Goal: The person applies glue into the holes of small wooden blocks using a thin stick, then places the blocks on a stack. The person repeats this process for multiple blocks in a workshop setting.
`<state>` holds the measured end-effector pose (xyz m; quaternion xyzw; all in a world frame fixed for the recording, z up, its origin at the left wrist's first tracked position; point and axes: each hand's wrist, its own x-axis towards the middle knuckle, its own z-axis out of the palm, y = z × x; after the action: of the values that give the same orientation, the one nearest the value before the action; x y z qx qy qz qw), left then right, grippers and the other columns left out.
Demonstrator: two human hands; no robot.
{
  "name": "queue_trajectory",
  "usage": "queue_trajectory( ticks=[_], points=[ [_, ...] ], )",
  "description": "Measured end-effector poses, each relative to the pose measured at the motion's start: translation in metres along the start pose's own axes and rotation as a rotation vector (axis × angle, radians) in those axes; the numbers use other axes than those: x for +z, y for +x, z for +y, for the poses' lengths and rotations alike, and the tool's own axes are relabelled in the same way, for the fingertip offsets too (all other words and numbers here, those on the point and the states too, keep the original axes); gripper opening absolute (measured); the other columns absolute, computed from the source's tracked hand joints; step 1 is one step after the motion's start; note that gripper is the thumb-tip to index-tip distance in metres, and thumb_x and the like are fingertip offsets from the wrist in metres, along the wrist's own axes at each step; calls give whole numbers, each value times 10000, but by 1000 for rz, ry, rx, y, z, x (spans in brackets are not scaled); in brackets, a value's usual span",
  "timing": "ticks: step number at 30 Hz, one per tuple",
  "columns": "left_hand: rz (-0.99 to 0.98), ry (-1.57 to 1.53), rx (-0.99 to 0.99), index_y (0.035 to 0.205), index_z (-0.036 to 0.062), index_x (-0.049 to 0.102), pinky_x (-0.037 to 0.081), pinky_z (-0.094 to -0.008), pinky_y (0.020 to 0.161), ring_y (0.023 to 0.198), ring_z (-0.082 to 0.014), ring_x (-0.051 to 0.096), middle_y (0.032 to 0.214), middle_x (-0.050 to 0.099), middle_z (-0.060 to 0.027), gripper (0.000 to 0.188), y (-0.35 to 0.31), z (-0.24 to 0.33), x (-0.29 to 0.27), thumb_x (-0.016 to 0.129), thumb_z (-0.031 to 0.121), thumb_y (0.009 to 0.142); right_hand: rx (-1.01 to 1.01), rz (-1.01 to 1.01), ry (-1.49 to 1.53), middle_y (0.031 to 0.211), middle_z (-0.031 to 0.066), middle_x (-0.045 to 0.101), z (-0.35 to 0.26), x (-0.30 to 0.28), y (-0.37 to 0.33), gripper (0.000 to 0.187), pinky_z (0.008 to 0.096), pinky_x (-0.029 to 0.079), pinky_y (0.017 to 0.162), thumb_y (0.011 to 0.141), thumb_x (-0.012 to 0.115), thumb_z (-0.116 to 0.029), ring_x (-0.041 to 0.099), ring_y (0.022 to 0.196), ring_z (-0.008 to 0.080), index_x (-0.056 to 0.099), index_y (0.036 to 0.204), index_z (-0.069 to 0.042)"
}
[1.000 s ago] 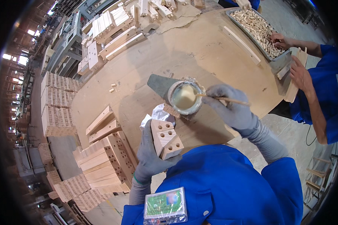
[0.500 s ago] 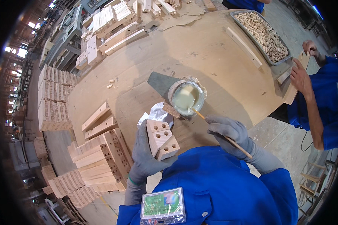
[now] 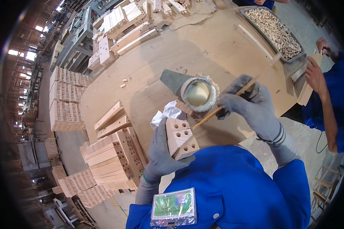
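My left hand (image 3: pixel 156 155), in a grey glove, is closed around a bundle of wooden pieces (image 3: pixel 178 139), their ends with round drilled holes facing up. My gloved right hand (image 3: pixel 252 107) grips a thin wooden stick (image 3: pixel 208 118). The stick slants down to the left, its lower tip close beside the holes of the wooden pieces; whether it touches them I cannot tell. Just beyond, a cup (image 3: pixel 186 88) of cream-coloured, glue-like liquid stands on the table, its rim crusted. A crumpled white cloth or paper (image 3: pixel 171 110) lies between the cup and my left hand.
Drilled wooden bars (image 3: pixel 111 160) are stacked at the table's left edge, with taller piles (image 3: pixel 67 101) behind. A tray (image 3: pixel 294 57) full of wooden dowels stands at the far right. Beside it, a co-worker's hands (image 3: pixel 315 76) hold a board. Two loose dowels (image 3: pixel 123 83) lie on the tabletop.
My right hand has risen and turned, taking the stick out of the cup and bringing its tip toward the wooden pieces. My left hand keeps its hold. The whole view has shifted slightly.
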<state>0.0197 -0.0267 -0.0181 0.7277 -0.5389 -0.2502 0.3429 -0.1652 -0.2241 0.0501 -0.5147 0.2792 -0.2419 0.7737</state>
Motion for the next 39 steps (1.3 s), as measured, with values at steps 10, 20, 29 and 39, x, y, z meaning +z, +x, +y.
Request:
queue_trajectory(
  ticks=[10,20,29,39],
  points=[
    [-11,35,91,1379,-110,281,464,-412,945,1108,-357,572,1202,530,-225,1149,1,10,2,897,289,495,9,-215,-168,831,96,667,-1,19,7,151,256,535,697,847,708,-40,652,764,137,609,935,33],
    [-8,33,71,1385,-127,239,478,-397,933,1103,-347,578,1205,529,-231,1173,1,5,7,902,256,497,-7,-211,-200,805,45,614,-2,13,11,253,239,468,690,866,694,-191,552,756,83,624,982,23],
    [72,-13,-66,1356,-21,310,490,-362,895,1030,-251,601,1139,585,-147,1042,4,-1,5,842,168,481,-158,171,-359,809,52,643,39,-32,14,213,229,470,617,838,717,-186,591,705,86,639,941,-16],
    [73,91,-64,1417,-51,220,485,-369,922,1074,-268,595,1170,579,-166,1163,3,-15,2,855,167,468,-995,-52,-1073,934,92,679,87,-13,-19,200,297,558,608,785,710,-129,691,789,236,626,964,-98]
  ],
)
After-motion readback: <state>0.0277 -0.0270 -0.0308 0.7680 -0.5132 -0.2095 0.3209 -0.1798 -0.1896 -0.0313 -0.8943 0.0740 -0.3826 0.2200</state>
